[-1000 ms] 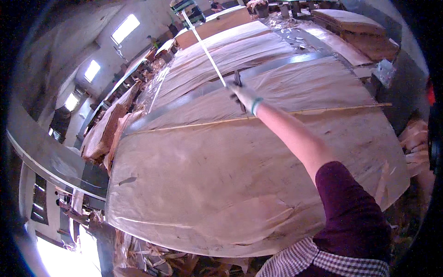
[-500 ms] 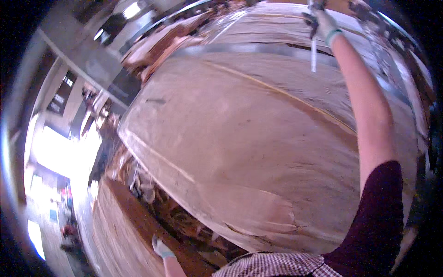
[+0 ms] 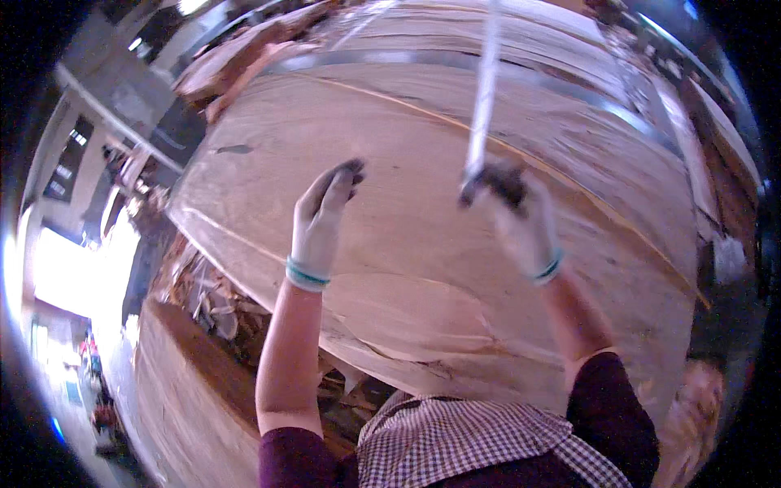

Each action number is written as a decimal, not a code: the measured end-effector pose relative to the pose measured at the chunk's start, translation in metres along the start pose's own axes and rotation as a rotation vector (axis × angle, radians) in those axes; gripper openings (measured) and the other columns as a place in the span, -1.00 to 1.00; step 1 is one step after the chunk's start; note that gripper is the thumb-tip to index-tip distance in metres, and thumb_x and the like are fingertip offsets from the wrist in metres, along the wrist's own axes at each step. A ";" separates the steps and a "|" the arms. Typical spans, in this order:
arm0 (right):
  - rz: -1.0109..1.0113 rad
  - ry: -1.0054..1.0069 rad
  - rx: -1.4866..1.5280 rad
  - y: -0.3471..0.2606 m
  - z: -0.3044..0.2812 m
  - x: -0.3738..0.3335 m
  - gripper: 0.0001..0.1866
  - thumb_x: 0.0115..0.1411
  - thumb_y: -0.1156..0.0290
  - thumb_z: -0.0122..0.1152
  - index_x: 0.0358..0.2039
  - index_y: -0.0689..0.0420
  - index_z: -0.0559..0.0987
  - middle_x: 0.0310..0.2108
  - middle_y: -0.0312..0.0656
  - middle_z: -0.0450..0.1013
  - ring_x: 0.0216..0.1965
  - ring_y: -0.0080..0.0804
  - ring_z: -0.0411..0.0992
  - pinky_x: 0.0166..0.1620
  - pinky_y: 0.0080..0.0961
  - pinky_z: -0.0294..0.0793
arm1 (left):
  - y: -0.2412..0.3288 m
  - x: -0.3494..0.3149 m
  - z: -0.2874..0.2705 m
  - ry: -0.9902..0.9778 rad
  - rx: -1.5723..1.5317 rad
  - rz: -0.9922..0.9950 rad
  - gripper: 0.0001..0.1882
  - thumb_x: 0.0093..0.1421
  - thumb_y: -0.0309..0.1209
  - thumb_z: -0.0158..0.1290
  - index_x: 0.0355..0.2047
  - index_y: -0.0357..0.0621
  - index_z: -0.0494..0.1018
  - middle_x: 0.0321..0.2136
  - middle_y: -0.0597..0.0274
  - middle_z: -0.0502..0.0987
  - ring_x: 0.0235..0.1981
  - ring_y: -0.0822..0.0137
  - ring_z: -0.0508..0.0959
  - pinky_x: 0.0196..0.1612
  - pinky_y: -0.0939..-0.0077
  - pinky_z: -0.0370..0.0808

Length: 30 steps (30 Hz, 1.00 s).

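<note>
A wide sheet of wood veneer (image 3: 366, 220) lies before me, with a pale oval patch near its front edge. My left hand (image 3: 324, 207), in a white glove with dark fingertips and a green cuff, hovers over its left half. Its fingers are loosely bent, with nothing seen in them. My right hand (image 3: 521, 211), gloved the same way, is above the sheet's right half. It is closed round the dark lower end of a long, narrow, pale strip-like tool (image 3: 486, 89) that points away from me; motion blur hides its exact kind.
A metal strip (image 3: 358, 58) runs along the sheet's far edge, with more veneer (image 3: 423, 31) beyond. At the left stands another wood stack (image 3: 183, 390), and scraps (image 3: 220, 305) fill the gap beside it. A thin yellowish line (image 3: 407, 106) crosses the sheet.
My right hand has come back toward me from the far edge, and its tool now points away instead of down. My left hand has risen from the left stack to above the sheet.
</note>
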State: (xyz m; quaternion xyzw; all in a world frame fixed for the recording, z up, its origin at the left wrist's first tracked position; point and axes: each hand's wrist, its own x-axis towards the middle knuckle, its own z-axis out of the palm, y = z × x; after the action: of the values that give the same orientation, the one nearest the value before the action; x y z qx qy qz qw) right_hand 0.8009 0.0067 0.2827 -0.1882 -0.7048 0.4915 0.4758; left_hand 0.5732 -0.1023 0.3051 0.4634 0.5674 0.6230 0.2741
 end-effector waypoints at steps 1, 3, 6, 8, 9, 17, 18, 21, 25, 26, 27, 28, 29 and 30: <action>0.130 -0.054 0.252 -0.011 0.011 -0.019 -0.83 0.15 0.54 0.07 -0.21 0.24 0.48 -0.44 -0.37 0.42 -0.42 -0.65 0.35 -0.35 -0.65 0.39 | 0.018 0.012 0.021 -0.161 -0.049 0.024 -0.62 0.25 -0.27 -0.05 -0.04 -0.31 0.40 -0.14 0.17 0.49 -0.12 0.41 0.46 -0.04 0.55 0.34; 0.253 -0.152 0.422 -0.032 0.022 -0.057 -0.78 0.14 0.60 0.09 -0.17 0.26 0.47 -0.39 -0.31 0.46 -0.39 -0.59 0.42 -0.33 -0.61 0.46 | 0.037 0.025 0.060 -0.388 -0.251 0.067 -0.62 0.27 -0.24 -0.08 -0.07 -0.31 0.42 -0.21 0.19 0.52 -0.18 0.42 0.48 -0.09 0.58 0.36; 0.332 -0.081 0.485 -0.061 0.036 -0.086 -0.78 0.12 0.62 0.12 -0.18 0.26 0.47 -0.43 -0.31 0.44 -0.47 -0.63 0.39 -0.42 -0.66 0.42 | 0.079 0.035 0.087 -0.584 -0.158 0.171 -0.67 0.26 -0.32 -0.09 -0.10 -0.32 0.44 -0.29 0.21 0.55 -0.26 0.43 0.50 -0.15 0.61 0.40; 0.430 0.018 0.452 -0.082 0.045 -0.098 -0.78 0.13 0.55 0.14 -0.18 0.23 0.48 -0.53 -0.37 0.37 -0.59 -0.71 0.30 -0.54 -0.69 0.32 | 0.072 0.042 0.078 -0.610 -0.042 0.375 -0.71 0.24 -0.38 -0.09 -0.14 -0.34 0.46 -0.34 0.23 0.56 -0.31 0.45 0.50 -0.21 0.62 0.42; 0.451 0.028 0.540 -0.086 0.043 -0.106 -0.76 0.13 0.51 0.14 -0.16 0.22 0.47 -0.56 -0.39 0.34 -0.61 -0.71 0.27 -0.57 -0.70 0.28 | 0.066 0.046 0.071 -0.631 0.004 0.483 -0.72 0.23 -0.41 -0.10 -0.15 -0.34 0.46 -0.36 0.23 0.56 -0.34 0.46 0.50 -0.23 0.62 0.43; 0.650 0.290 0.663 -0.117 0.111 -0.209 -0.48 0.15 0.27 0.11 0.08 0.22 0.31 -0.63 -0.46 0.24 -0.69 -0.73 0.17 -0.65 -0.73 0.15 | -0.024 0.057 -0.033 -0.813 -1.056 -0.448 -0.31 0.26 0.11 -0.35 0.11 -0.26 0.17 -0.04 0.08 0.43 -0.17 0.28 0.46 -0.05 0.32 0.38; 0.661 0.327 0.661 -0.115 0.126 -0.212 -0.43 0.14 0.25 0.14 0.13 0.19 0.28 -0.62 -0.47 0.25 -0.69 -0.73 0.17 -0.63 -0.74 0.16 | -0.039 0.043 -0.039 -0.710 -1.198 -0.570 -0.32 0.26 0.10 -0.35 0.10 -0.27 0.18 -0.08 0.09 0.46 -0.21 0.28 0.47 -0.07 0.32 0.40; 0.738 0.389 0.607 -0.086 0.181 -0.219 -0.41 0.13 0.21 0.17 0.13 0.17 0.28 -0.61 -0.46 0.26 -0.67 -0.72 0.20 -0.62 -0.76 0.18 | -0.130 0.002 -0.082 -0.468 -1.324 -0.785 -0.32 0.26 0.11 -0.34 0.06 -0.28 0.23 -0.32 0.11 0.53 -0.40 0.29 0.47 -0.22 0.36 0.43; 0.887 0.409 0.600 -0.046 0.241 -0.217 -0.49 0.16 0.22 0.14 0.09 0.15 0.34 -0.57 -0.45 0.29 -0.60 -0.71 0.22 -0.56 -0.72 0.22 | -0.155 -0.099 -0.115 -0.736 -0.662 -0.971 -0.32 0.23 0.15 -0.27 -0.01 -0.26 0.32 -0.51 0.24 0.46 -0.53 0.41 0.39 -0.41 0.58 0.38; 0.895 0.368 0.606 -0.021 0.255 -0.227 -0.52 0.17 0.23 0.13 0.06 0.14 0.37 -0.55 -0.45 0.30 -0.58 -0.71 0.22 -0.55 -0.71 0.21 | -0.158 -0.117 -0.127 -0.761 -0.627 -0.997 -0.31 0.21 0.15 -0.24 0.00 -0.26 0.31 -0.50 0.26 0.46 -0.54 0.44 0.39 -0.43 0.60 0.38; 0.913 0.320 0.611 -0.010 0.272 -0.228 -0.56 0.18 0.24 0.12 0.04 0.14 0.40 -0.54 -0.45 0.31 -0.56 -0.71 0.23 -0.53 -0.70 0.21 | -0.163 -0.134 -0.139 -0.776 -0.596 -1.028 -0.31 0.20 0.16 -0.21 0.02 -0.25 0.30 -0.50 0.28 0.46 -0.54 0.47 0.39 -0.44 0.62 0.37; 1.040 0.269 0.511 -0.004 0.283 -0.232 -0.62 0.18 0.25 0.12 -0.03 0.13 0.45 -0.55 -0.44 0.30 -0.54 -0.70 0.23 -0.53 -0.70 0.21 | -0.164 -0.146 -0.146 -0.600 -0.650 -1.050 -0.46 0.22 -0.01 -0.07 -0.04 -0.25 0.38 -0.48 0.33 0.48 -0.56 0.51 0.39 -0.48 0.64 0.37; 1.101 0.278 0.546 0.000 0.294 -0.236 -0.65 0.17 0.26 0.13 -0.07 0.13 0.47 -0.56 -0.43 0.31 -0.54 -0.69 0.24 -0.54 -0.69 0.21 | -0.174 -0.151 -0.155 -0.522 -0.582 -0.982 -0.53 0.21 -0.09 -0.04 -0.08 -0.25 0.41 -0.48 0.33 0.48 -0.56 0.52 0.39 -0.49 0.65 0.37; 1.159 0.267 0.584 0.001 0.305 -0.236 -0.68 0.16 0.27 0.14 -0.11 0.13 0.48 -0.56 -0.42 0.31 -0.55 -0.68 0.25 -0.54 -0.69 0.21 | -0.190 -0.154 -0.166 -0.428 -0.511 -0.904 -0.60 0.21 -0.16 -0.01 -0.12 -0.24 0.45 -0.48 0.34 0.49 -0.56 0.53 0.39 -0.51 0.65 0.36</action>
State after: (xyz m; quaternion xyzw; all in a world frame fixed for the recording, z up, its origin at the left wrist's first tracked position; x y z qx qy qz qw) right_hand 0.6520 -0.3225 0.1471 -0.4597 -0.2622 0.8111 0.2490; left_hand 0.4552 -0.2725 0.0934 0.2088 0.4726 0.4532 0.7264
